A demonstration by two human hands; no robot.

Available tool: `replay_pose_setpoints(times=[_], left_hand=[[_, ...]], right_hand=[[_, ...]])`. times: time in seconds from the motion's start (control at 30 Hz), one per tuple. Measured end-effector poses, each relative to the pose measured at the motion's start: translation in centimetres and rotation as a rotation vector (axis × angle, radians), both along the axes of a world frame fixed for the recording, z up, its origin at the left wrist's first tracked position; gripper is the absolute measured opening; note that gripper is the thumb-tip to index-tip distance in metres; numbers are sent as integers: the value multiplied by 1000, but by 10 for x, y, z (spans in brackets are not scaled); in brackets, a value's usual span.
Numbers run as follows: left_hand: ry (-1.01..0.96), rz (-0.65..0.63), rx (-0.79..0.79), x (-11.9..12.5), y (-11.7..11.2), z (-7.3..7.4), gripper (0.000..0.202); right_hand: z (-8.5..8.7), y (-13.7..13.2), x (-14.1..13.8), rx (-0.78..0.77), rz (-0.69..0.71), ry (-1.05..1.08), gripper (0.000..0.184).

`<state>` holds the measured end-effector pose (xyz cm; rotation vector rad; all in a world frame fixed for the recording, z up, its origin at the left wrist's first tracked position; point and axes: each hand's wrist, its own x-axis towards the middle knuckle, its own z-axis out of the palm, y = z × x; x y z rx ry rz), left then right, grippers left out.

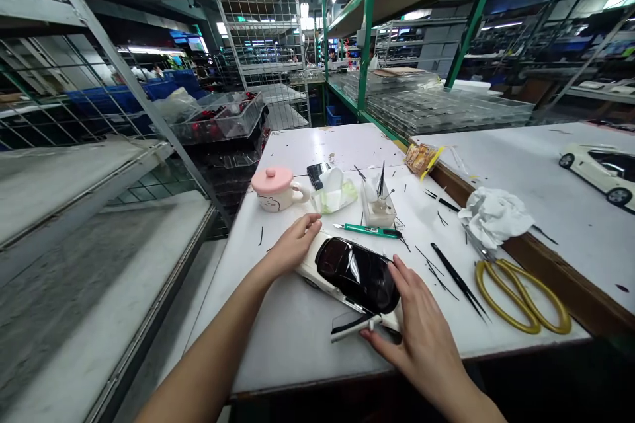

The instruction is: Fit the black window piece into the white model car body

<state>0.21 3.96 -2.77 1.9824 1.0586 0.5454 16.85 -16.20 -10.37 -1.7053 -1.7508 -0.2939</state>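
Note:
A white model car [357, 272] with a glossy black roof lies at a slant on the white table in front of me. My left hand [294, 246] is closed over its far left end, fingers bent around the body. At the opposite end, my right hand [421, 312] grips the car, its fingers along the roof edge and side. The thumb of that hand touches the car's door [355, 328], which stands swung out on the near side. Just beyond the car lies a green craft knife [370, 230]. The palms hide both ends of the car.
Black tweezers [459, 281] and gold-handled scissors [520, 294] lie right, by crumpled white tissue [496, 217]. Behind are a pink-lidded mug [275, 190], phone [317, 175], tissue pack [336, 195] and tool holder [380, 205]. Black strips litter the table. Another model car [602, 172] stands far right.

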Motion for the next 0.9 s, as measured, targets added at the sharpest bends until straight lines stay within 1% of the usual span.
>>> replay_pose_setpoints(times=[0.1,0.23,0.37,0.47,0.57,0.6,0.67,0.73,0.8,0.9], left_hand=[[-14,19,-66,4,-3,-5,46],[-87,111,-59,10,-9,-7,49],[-165,132,5,11,-15,4,45],[-200,129,47,9,-19,14,45],[-221,141,68,6,-18,16,47],[-227,148,71,5,-15,15,48],[-232,158,68,5,-9,12,49],[-217,198,63,5,-4,9,50],[-219,213,41,4,-1,8,50],[-252,191,22,0,1,9,49]], right_hand=[[-2,-2,1,19,-3,-14,87],[-5,-5,1,68,-10,-15,84],[-13,-3,-2,177,-12,-80,84],[-24,3,-5,281,-71,-114,89],[-31,8,-5,339,-141,-111,91],[-31,9,-3,323,-149,-121,92],[-28,7,5,219,-166,-155,95],[-20,2,17,70,-180,-179,97],[-10,-2,27,-26,-151,-186,97],[2,-4,36,-35,-63,-184,98]])
